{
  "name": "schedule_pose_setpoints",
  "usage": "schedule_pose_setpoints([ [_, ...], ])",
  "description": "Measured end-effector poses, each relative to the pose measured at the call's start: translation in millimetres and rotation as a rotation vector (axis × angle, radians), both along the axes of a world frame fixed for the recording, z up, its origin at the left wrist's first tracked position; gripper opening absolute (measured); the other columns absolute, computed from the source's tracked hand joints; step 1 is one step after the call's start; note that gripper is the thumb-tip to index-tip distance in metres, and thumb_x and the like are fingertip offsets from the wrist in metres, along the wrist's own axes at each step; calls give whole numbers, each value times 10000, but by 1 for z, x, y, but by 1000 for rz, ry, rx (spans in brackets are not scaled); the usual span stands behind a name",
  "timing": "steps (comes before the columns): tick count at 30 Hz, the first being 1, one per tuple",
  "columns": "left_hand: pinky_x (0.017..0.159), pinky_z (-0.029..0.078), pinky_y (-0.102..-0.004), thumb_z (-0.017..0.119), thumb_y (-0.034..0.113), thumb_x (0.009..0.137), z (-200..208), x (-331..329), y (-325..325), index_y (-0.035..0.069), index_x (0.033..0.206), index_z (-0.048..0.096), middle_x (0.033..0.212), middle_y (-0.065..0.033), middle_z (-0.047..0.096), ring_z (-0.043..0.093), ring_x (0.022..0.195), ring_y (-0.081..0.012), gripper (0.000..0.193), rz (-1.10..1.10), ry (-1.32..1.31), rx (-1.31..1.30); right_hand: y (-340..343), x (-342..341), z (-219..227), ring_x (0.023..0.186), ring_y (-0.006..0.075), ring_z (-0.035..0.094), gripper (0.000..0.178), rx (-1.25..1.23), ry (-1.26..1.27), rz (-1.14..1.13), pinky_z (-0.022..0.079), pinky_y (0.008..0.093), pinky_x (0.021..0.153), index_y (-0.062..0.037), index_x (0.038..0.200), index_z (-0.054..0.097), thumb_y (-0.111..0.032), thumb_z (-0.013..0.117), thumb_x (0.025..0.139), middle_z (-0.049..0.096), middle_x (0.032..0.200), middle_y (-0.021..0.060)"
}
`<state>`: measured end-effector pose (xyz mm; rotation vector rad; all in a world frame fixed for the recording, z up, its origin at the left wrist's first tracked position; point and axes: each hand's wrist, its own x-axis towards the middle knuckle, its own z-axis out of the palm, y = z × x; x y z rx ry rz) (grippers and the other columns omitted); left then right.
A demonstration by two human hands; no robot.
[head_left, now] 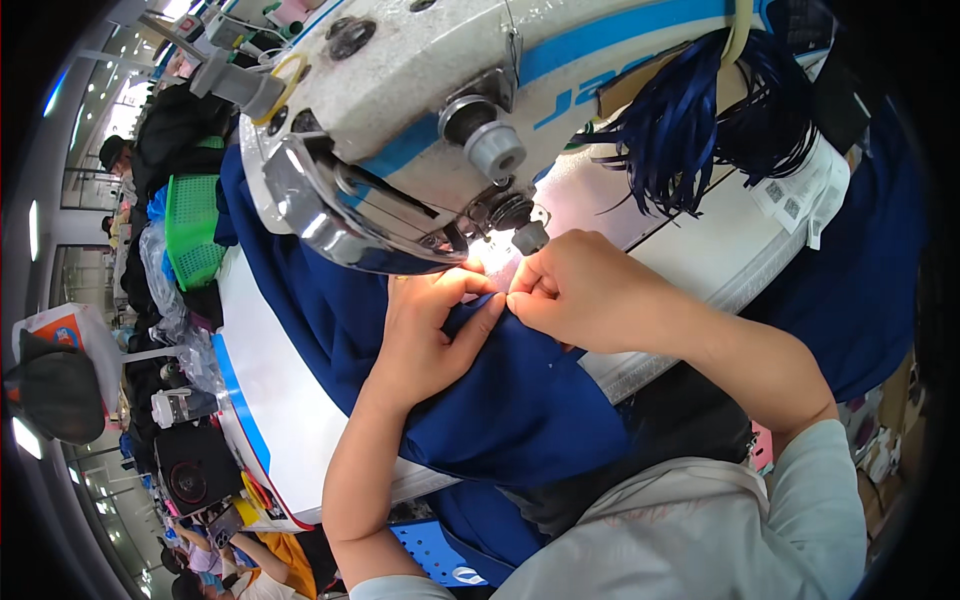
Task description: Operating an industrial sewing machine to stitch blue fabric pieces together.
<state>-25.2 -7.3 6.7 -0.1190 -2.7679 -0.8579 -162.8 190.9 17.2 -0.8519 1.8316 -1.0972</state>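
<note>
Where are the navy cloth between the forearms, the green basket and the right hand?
Navy cloth (520, 420): head view, its lower draped part.
Green basket (193, 232): head view, side wall.
Right hand (585, 298): head view, back of hand.

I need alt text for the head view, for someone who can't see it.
A person's left hand and right hand hold navy fabric, close together, under a sewing machine. Navy strips hang at upper right; a green basket sits at left.

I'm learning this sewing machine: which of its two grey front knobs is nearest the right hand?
The lower, smaller-looking grey knob, just above the right hand in the picture; the larger grey knob sits higher and farther from that hand.
</note>
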Motion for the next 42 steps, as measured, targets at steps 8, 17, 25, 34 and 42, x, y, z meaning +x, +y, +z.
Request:
schedule_pose_setpoints([
  [8, 988, 364, -433, 840, 253, 949, 16, -4, -2, 80, 1025, 821, 710, -93, 646, 635, 848, -299, 189, 46, -196, 38, -2, 1, 10, 618, 186, 718, 168, 143, 26, 38, 592, 353, 601, -3, 1029, 776, -166, 751, 995, 726, 690, 73],
  [17, 865, 519, -396, 855, 146, 966, 7, -3, -5, 13, 966, 677, 895, -126, 647, 598, 835, -282, 222, 38, -245, 153, 39, 32, -24, 877, 257, 648, 376, -310, 1079, 92, 500, 418, 808, -87, 1261, 751, -102, 777, 886, 623, 965, 27],
  [25, 822, 514, -338, 816, 197, 1045, 23, -6, -4, 3, 1090, 682, 954, -73, 675, 592, 882, -172, 240, 39, -462, 236, 40, 22, -28, 947, 256, 611, 469, -363, 1011, 158, 471, 396, 848, -42, 1318, 749, -72, 754, 850, 587, 1000, 48],
  [34, 918, 541, -355, 816, 269, 1054, 24, -4, -3, 25, 1275, 701, 1100, -137, 746, 672, 1002, -227, 349, 136, -502, 156, 37, 15, -22, 995, 255, 582, 521, -323, 1096, 306, 453, 381, 857, 42, 1361, 703, -96, 696, 860, 573, 1012, 68],
  [42, 1030, 477, -514, 866, 138, 931, 24, 4, 15, 44, 1262, 726, 1259, -192, 674, 582, 1227, -432, 372, 240, -29, -104, 30, 14, -16, 972, 226, 575, 555, -239, 1340, 492, 442, 336, 812, 75, 1368, 700, -153, 696, 862, 564, 974, 50],
])
